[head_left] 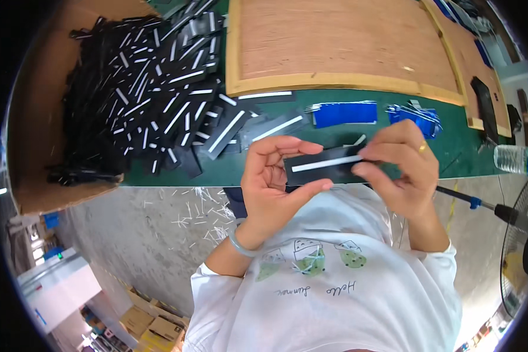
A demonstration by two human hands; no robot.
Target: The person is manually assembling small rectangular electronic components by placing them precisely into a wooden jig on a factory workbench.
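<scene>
Two hands on one black strip point(325, 166), held over the green table point(334, 170) edge.
Head view: left hand point(273, 182) clamps its left end, thumb under; right hand point(402, 167) pinches the right end at the white tape line, steadying it. Strip pile point(152, 100) within left reach.

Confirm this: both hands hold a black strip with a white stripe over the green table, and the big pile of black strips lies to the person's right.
Wrong on one point. The head view shows the pile of black strips to the person's left, not right. The rest stands: left hand and right hand hold the black strip with a white stripe over the green table.
</scene>
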